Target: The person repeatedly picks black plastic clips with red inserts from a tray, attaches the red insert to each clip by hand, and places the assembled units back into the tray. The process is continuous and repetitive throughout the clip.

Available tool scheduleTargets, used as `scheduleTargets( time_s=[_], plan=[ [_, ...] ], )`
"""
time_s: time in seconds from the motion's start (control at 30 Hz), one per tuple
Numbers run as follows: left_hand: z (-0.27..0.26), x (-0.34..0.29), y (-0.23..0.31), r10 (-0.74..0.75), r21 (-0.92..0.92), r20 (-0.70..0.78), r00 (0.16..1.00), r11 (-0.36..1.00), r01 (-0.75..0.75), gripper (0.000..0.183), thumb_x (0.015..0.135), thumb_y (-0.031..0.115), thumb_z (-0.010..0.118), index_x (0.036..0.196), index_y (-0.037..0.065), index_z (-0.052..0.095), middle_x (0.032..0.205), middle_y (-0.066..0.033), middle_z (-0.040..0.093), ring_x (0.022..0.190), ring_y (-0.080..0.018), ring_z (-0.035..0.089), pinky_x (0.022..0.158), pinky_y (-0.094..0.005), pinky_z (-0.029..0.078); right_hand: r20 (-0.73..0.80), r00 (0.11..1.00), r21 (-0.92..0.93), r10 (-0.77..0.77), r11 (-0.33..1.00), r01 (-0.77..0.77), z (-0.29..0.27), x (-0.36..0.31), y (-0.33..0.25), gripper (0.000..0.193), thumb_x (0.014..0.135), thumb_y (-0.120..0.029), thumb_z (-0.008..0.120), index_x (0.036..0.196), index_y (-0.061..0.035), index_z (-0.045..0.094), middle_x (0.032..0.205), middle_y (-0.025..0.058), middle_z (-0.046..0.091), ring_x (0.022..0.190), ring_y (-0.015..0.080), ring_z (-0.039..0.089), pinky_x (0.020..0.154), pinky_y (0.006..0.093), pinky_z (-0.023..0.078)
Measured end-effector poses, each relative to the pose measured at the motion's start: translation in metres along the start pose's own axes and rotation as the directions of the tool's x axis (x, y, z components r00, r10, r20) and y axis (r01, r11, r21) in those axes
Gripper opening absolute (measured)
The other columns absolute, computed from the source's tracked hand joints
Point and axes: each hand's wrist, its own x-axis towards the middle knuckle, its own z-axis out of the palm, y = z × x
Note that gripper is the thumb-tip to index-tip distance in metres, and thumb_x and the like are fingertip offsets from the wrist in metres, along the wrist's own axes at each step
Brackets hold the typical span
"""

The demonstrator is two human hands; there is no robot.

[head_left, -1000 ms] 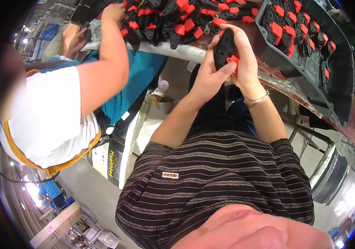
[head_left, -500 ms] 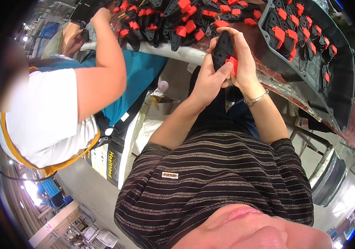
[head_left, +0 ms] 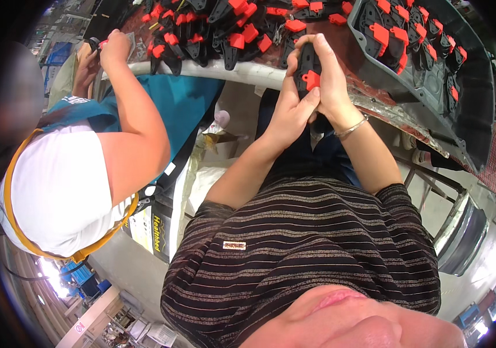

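Between my two hands, above the table's near edge, is a long black plastic part (head_left: 304, 62) with a red plastic piece (head_left: 311, 79) on its lower side. My left hand (head_left: 292, 109) is closed around its left side, the thumb lying across just below the red piece. Along the other side my right hand (head_left: 331, 82) grips it, fingertips bent over the top end. Some of the part's underside is hidden by my palms. Similar black parts with red pieces (head_left: 236, 40) lie heaped on the table beyond my left hand.
A grey plastic tray (head_left: 433, 124) at the right holds several of the same parts. The table's front edge carries a pale padded tube (head_left: 224, 71). At my left a person in a white sleeve (head_left: 56, 180) works with a hand (head_left: 114, 49) over the table.
The part has turned slightly in my hands, its red piece now facing up more. At left, the other person's hands have moved down and left, with a small red thing showing between them.
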Motion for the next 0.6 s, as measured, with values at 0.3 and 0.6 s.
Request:
scheduleTargets(
  time_s=[0.3, 0.6],
  plan=[
    [-0.013, 0.012, 0.005, -0.090, -0.263, -0.063, 0.994, 0.962, 0.070, 0.034, 0.095, 0.011, 0.049, 0.125, -0.001, 0.039, 0.117, -0.0068, 0.050, 0.105, -0.0120, 0.050, 0.091, -0.0280, 0.042, 0.060, 0.997, 0.020, 0.047, 0.999, -0.048, -0.001, 0.017, -0.001, 0.047, 0.097, -0.051, 0.040, 0.105, -0.0065, 0.053, 0.083, 0.0044, 0.061, 0.073, 0.0120, 0.057, 0.067, 0.0252, 0.048],
    [-0.085, 0.046, 0.050, 0.337, 0.641, -0.072, 0.939, 0.736, -0.216, 0.018, 0.090, 0.017, 0.063, 0.098, 0.001, 0.066, 0.091, -0.0045, 0.063, 0.083, -0.0093, 0.057, 0.073, -0.0238, 0.047, 0.027, 0.999, -0.318, 0.047, 0.947, -0.036, -0.010, 0.026, 0.004, 0.013, 0.092, -0.021, 0.061, 0.093, -0.0078, 0.061, 0.076, -0.0069, 0.057, 0.064, -0.0002, 0.046, 0.055, 0.0164, 0.037]
  ],
)
